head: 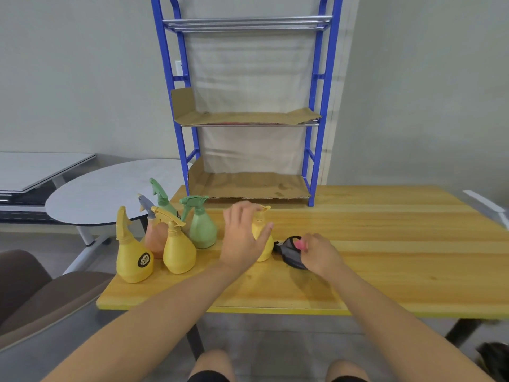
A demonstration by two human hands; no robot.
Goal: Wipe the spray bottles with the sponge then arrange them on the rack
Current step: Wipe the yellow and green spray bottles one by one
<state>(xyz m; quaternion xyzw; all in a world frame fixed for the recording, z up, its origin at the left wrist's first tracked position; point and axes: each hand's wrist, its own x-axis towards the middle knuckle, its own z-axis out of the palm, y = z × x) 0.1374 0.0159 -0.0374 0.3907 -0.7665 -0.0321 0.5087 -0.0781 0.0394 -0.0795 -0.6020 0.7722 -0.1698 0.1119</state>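
Note:
On the yellow wooden table (399, 252) a small yellow spray bottle (263, 244) stands upright in the middle. My left hand (242, 235) is spread in front of it, fingers near the nozzle and thumb across its body; the view is blurred, so I cannot tell whether the hand touches the bottle. My right hand (319, 255) rests on the table just right of the bottle and grips a dark grey sponge (289, 253) with a pink part. The blue rack (314, 161) stands at the table's far edge, its cardboard-lined shelves holding nothing.
Several more spray bottles cluster at the table's left end: a big yellow one (133, 260), another yellow one (178, 252), a peach one (155, 238) and two green ones (203, 228). A round grey table (110, 188) and a brown chair (30, 293) stand to the left.

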